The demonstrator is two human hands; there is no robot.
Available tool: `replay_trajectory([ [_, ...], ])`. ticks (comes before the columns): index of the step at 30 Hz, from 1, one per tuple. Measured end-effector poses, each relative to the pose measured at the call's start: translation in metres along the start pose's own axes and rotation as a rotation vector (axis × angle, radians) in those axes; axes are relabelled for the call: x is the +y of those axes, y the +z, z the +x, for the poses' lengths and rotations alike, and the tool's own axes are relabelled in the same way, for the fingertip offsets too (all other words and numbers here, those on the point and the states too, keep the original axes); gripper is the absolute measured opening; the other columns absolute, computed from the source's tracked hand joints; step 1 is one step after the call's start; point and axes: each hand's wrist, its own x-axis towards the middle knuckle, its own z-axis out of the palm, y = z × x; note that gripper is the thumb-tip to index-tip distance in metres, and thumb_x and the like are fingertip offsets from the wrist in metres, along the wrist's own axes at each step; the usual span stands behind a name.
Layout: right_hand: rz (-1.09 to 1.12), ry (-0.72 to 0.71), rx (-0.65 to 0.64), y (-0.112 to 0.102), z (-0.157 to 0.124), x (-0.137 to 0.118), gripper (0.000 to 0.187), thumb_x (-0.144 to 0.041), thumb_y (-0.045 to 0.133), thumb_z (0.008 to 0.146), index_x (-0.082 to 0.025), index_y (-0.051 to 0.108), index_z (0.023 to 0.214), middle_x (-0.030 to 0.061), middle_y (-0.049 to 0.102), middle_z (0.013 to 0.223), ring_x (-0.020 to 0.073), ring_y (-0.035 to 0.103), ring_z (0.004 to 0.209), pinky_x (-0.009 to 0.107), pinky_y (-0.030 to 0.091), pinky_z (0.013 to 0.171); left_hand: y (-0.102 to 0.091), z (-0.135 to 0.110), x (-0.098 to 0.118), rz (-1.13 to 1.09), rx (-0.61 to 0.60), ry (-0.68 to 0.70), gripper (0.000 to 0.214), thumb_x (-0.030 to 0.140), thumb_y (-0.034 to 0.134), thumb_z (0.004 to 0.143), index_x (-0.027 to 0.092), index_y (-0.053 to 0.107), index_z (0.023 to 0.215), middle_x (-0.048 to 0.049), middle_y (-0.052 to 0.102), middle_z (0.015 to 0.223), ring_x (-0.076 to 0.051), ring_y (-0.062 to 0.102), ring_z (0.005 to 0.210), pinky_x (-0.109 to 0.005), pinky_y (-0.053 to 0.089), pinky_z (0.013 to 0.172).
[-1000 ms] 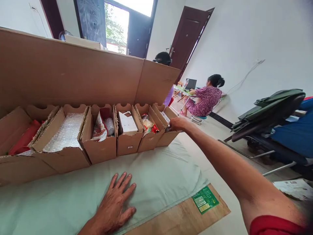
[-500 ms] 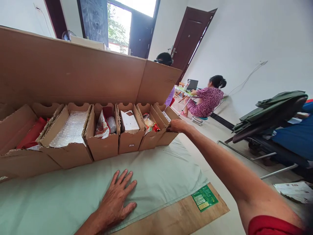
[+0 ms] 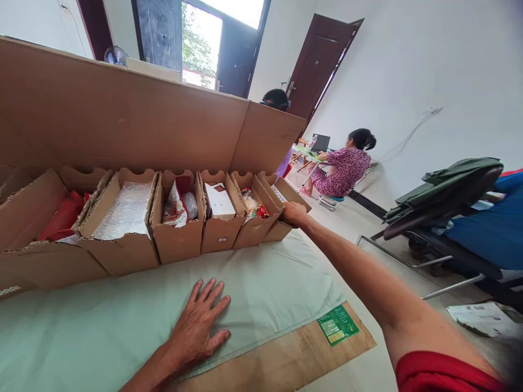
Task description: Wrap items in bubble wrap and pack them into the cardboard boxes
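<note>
My left hand (image 3: 200, 321) lies flat on the pale green cloth (image 3: 261, 288), fingers spread and holding nothing. With the arm stretched out, my right hand (image 3: 295, 214) is at the front edge of the rightmost cardboard bin (image 3: 278, 233). Its fingers look curled over that edge and are partly hidden. Inside this bin a white printed item (image 3: 279, 193) shows in part. The neighbouring bin (image 3: 249, 235) holds colourful wrapped packets (image 3: 254, 207). Further left, a white box (image 3: 220, 200), a red-and-white patterned item (image 3: 175, 209), bubble wrap (image 3: 122, 212) and a red item (image 3: 63, 215) sit in separate bins.
A tall cardboard panel (image 3: 122, 120) stands behind the bins. A green printed card (image 3: 338, 325) lies on the wooden tabletop (image 3: 281, 362). One person (image 3: 347, 163) sits at a small table beyond; another is partly hidden behind the panel. A chair with dark cloth (image 3: 445, 190) stands at right.
The view has shifted slightly, so the bins appear a little further right. My left hand remains flat on the cloth, and my right hand stays at the rightmost bin's edge.
</note>
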Motion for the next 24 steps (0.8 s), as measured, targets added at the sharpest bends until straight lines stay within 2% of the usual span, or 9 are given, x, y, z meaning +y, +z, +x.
replay_trajectory([
  [3, 0.010, 0.044, 0.032, -0.007, -0.008, -0.009, 0.033, -0.039, 0.064, 0.099, -0.015, 0.065, 0.121, 0.0096, 0.067, 0.122, 0.0233, 0.067, 0.107, 0.045, 0.056, 0.093, -0.004, 0.001, 0.003, -0.012, -0.015, -0.012, 0.067, 0.043, 0.067, 0.086, 0.029, 0.051, 0.149, -0.0089, 0.032, 0.166, -0.034, 0.023, 0.156, -0.061, 0.011, 0.126],
  [6, 0.029, 0.077, 0.131, -0.031, -0.020, -0.007, 0.026, -0.029, 0.067, 0.094, -0.010, 0.071, 0.113, 0.0170, 0.072, 0.114, 0.0277, 0.069, 0.107, 0.041, 0.054, 0.092, -0.006, 0.001, 0.003, -0.023, -0.020, -0.011, 0.068, 0.044, 0.068, 0.085, 0.028, 0.051, 0.149, -0.0104, 0.032, 0.166, -0.034, 0.024, 0.155, -0.063, 0.011, 0.126],
  [9, 0.044, 0.108, 0.261, -0.065, -0.046, 0.022, 0.023, -0.019, 0.062, 0.089, -0.008, 0.077, 0.102, 0.0227, 0.075, 0.105, 0.0330, 0.070, 0.105, 0.038, 0.051, 0.085, -0.001, 0.000, -0.001, -0.049, 0.020, 0.005, 0.066, 0.044, 0.068, 0.085, 0.027, 0.055, 0.146, -0.0128, 0.035, 0.164, -0.036, 0.027, 0.154, -0.065, 0.014, 0.125],
  [11, 0.121, 0.088, 0.358, -0.081, -0.076, 0.050, 0.024, -0.023, 0.056, 0.090, -0.012, 0.077, 0.094, 0.0162, 0.076, 0.094, 0.0290, 0.072, 0.093, 0.033, 0.050, 0.076, 0.003, -0.001, -0.003, -0.108, 0.113, 0.008, 0.061, 0.042, 0.068, 0.085, 0.025, 0.059, 0.142, -0.0145, 0.040, 0.162, -0.038, 0.030, 0.153, -0.066, 0.019, 0.123],
  [13, 0.400, -0.029, 0.458, -0.084, -0.111, 0.073, 0.025, -0.032, 0.057, 0.089, -0.016, 0.075, 0.083, 0.0078, 0.072, 0.078, 0.0219, 0.067, 0.075, 0.029, 0.046, 0.065, 0.003, 0.000, -0.003, -0.238, 0.252, -0.009, 0.054, 0.041, 0.067, 0.086, 0.024, 0.063, 0.137, -0.0150, 0.045, 0.159, -0.039, 0.033, 0.151, -0.066, 0.024, 0.122],
  [15, 0.792, -0.210, 0.491, -0.072, -0.147, 0.082, 0.028, -0.042, 0.063, 0.084, -0.018, 0.070, 0.070, 0.0025, 0.065, 0.066, 0.0166, 0.058, 0.064, 0.027, 0.043, 0.060, -0.005, 0.000, 0.002, -0.461, 0.354, -0.055, 0.054, 0.044, 0.067, 0.087, 0.024, 0.062, 0.137, -0.0143, 0.048, 0.156, -0.038, 0.036, 0.149, -0.064, 0.027, 0.121],
  [18, 1.222, -0.406, 0.331, -0.033, -0.186, 0.060, 0.033, -0.049, 0.071, 0.077, -0.020, 0.065, 0.062, 0.0000, 0.060, 0.062, 0.0136, 0.051, 0.061, 0.026, 0.042, 0.061, -0.028, -0.001, 0.020, -0.987, 0.340, -0.170, 0.068, 0.056, 0.067, 0.086, 0.026, 0.053, 0.145, -0.0143, 0.050, 0.155, -0.036, 0.042, 0.145, -0.058, 0.032, 0.119],
  [21, 1.480, -0.475, 0.109, 0.014, -0.207, 0.014, 0.033, -0.048, 0.075, 0.077, -0.020, 0.065, 0.064, -0.0003, 0.060, 0.063, 0.0131, 0.050, 0.062, 0.026, 0.042, 0.062, -0.048, -0.006, 0.041, -1.567, 0.161, -0.252, 0.076, 0.070, 0.060, 0.085, 0.023, 0.052, 0.144, -0.0166, 0.060, 0.142, -0.035, 0.055, 0.132, -0.051, 0.047, 0.105],
  [24, 1.689, -0.440, -0.057, 0.056, -0.217, -0.032, 0.033, -0.048, 0.078, 0.076, -0.020, 0.064, 0.066, -0.0007, 0.060, 0.064, 0.0131, 0.050, 0.062, 0.026, 0.041, 0.061, -0.052, -0.014, 0.054, -1.839, -0.037, -0.277, 0.073, 0.073, 0.059, 0.083, 0.021, 0.060, 0.135, -0.0164, 0.067, 0.130, -0.035, 0.061, 0.122, -0.048, 0.051, 0.096],
])
